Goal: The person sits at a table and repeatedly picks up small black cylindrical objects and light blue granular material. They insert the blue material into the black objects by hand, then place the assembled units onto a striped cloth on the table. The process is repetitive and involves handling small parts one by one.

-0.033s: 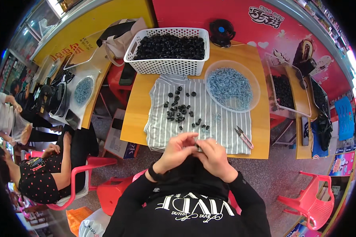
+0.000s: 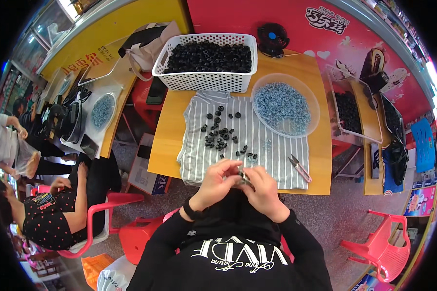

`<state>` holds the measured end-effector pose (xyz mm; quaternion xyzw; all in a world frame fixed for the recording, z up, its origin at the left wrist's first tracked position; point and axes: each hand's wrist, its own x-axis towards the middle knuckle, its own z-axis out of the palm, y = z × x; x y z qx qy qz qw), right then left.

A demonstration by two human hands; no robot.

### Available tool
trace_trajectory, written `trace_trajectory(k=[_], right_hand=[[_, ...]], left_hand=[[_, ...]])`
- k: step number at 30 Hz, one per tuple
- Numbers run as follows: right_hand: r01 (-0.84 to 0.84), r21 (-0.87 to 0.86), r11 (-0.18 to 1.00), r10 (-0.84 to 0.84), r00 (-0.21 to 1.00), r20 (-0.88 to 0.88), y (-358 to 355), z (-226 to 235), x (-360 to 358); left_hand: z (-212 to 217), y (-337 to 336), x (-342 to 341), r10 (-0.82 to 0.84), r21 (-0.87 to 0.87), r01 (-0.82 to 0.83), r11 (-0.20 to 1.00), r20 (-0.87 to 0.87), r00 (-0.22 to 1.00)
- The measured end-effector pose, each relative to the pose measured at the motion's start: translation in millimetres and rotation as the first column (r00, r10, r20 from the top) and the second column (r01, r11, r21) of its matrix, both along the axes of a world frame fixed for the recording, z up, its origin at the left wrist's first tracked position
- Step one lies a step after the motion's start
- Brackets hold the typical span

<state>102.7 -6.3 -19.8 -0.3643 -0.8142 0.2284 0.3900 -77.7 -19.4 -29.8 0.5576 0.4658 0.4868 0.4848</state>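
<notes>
In front of my chest, at the near edge of a grey-and-white striped cloth [image 2: 257, 111], my two hands meet at the fingertips. My left hand [image 2: 215, 183] is closed in a pinch on a small black part [image 2: 241, 174], mostly covered by fingers. My right hand [image 2: 263, 193] pinches at the same part from the other side; its exact grip is hidden. Just beyond lie several loose black parts [image 2: 222, 136] of the same look. To the right on the cloth is a pair of thread snips [image 2: 300, 168] with pink handles.
A white perforated basket [image 2: 206, 83] full of black parts stands at the table's back. Right of it are a round clear tub [image 2: 314, 109] of small bluish pieces and a black fan [image 2: 272, 40]. At left a person [image 2: 58, 213] sits on a pink chair; another red chair [image 2: 388, 245] stands right.
My fingertips have shifted slightly, and the black part between them shows a little more. The things on the table have not moved.
</notes>
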Motion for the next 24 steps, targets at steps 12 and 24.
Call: trace_trajectory(k=[12,24], right_hand=[[0.129,0.154,0.98,-0.141,0.988,0.064,8.3,-24.5,-23.8],[-0.012,0.263,0.965,-0.073,0.948,0.311,14.0,-21.4,-19.7]], left_hand=[[-16.0,11.4,1.7,0.248,0.383,-0.082,0.92,-0.407,0.879],[-17.6,16.2,-0.4,0.175,0.415,0.046,0.909,-0.478,0.86]])
